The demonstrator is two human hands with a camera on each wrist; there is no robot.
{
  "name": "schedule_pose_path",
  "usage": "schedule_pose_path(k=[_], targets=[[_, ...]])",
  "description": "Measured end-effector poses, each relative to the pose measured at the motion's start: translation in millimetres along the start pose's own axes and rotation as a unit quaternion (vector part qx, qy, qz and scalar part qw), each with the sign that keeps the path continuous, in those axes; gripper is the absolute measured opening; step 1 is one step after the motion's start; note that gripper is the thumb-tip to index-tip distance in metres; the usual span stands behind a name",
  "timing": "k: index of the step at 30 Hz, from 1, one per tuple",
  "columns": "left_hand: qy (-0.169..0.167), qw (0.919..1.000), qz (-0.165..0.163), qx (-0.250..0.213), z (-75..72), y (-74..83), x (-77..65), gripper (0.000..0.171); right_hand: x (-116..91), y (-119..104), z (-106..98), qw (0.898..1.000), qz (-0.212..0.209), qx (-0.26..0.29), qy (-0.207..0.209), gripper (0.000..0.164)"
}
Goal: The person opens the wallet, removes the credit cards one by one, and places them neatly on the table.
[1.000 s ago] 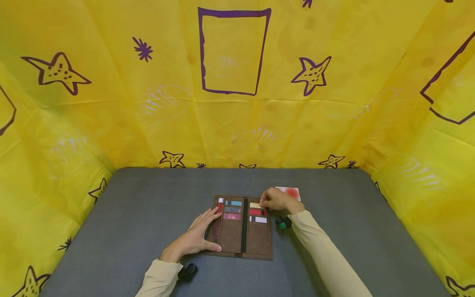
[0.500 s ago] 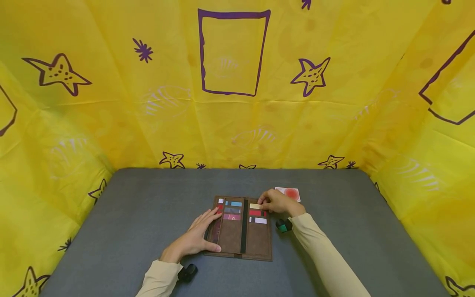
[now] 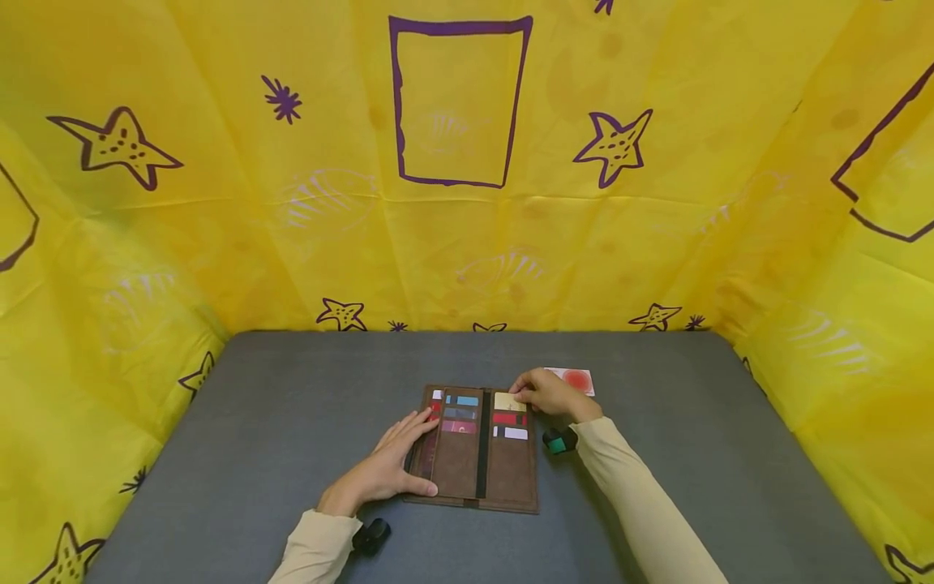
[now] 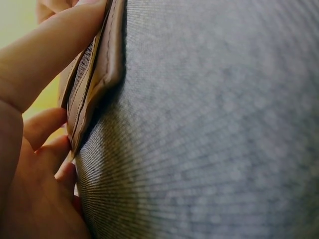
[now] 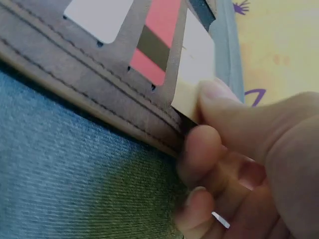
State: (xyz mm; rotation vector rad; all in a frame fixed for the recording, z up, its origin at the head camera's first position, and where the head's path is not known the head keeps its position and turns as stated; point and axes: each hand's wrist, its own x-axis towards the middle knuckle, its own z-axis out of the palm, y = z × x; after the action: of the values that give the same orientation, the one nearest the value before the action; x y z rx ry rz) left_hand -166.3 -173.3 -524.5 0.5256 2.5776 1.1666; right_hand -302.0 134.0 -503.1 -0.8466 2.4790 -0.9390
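Note:
A brown wallet [image 3: 511, 477] lies spread flat on the grey table, with cards tucked in slots on both halves. My left hand [image 3: 379, 470] rests on its left edge, fingers extended and thumb on the lower left part. At the top right slot, my right hand [image 3: 550, 395] pinches a pale yellow card [image 5: 193, 67] between thumb and index finger. The card stands partly out of its slot. Below it sit a red card [image 5: 160, 37] with a dark stripe and a white card [image 5: 102, 19]. My right hand covers part of the yellow card.
A white card with a red circle [image 3: 579, 380] lies on the table [image 3: 292, 422] just behind my right hand. A yellow patterned cloth [image 3: 452, 243] encloses the table at the back and sides. Wrist cameras [image 3: 372, 536] are worn on both wrists.
The yellow card has slid upward and shows more above its slot, with my right hand pinching it. My left hand stays in place on the wallet.

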Motion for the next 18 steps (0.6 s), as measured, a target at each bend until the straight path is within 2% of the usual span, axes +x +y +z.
schedule_pose_path(k=[3,6,12,18], targets=[[-0.002,1.0,0.0,-0.005,0.9,-0.1,0.7,0.098,2.6,2.6,1.0,0.999,0.001,-0.008,0.035,0.017],[-0.003,1.0,-0.003,-0.009,1.3,0.2,0.6,0.097,4.2,4.4,2.2,0.999,-0.003,-0.016,0.052,0.017],[-0.001,0.9999,-0.002,-0.012,1.4,0.2,1.0,0.097,2.9,6.1,2.1,0.999,-0.002,0.001,0.043,0.016],[0.0,0.9999,-0.009,-0.01,0.4,1.1,1.4,0.097,0.8,5.6,-1.9,0.999,-0.019,0.018,0.035,0.018]])
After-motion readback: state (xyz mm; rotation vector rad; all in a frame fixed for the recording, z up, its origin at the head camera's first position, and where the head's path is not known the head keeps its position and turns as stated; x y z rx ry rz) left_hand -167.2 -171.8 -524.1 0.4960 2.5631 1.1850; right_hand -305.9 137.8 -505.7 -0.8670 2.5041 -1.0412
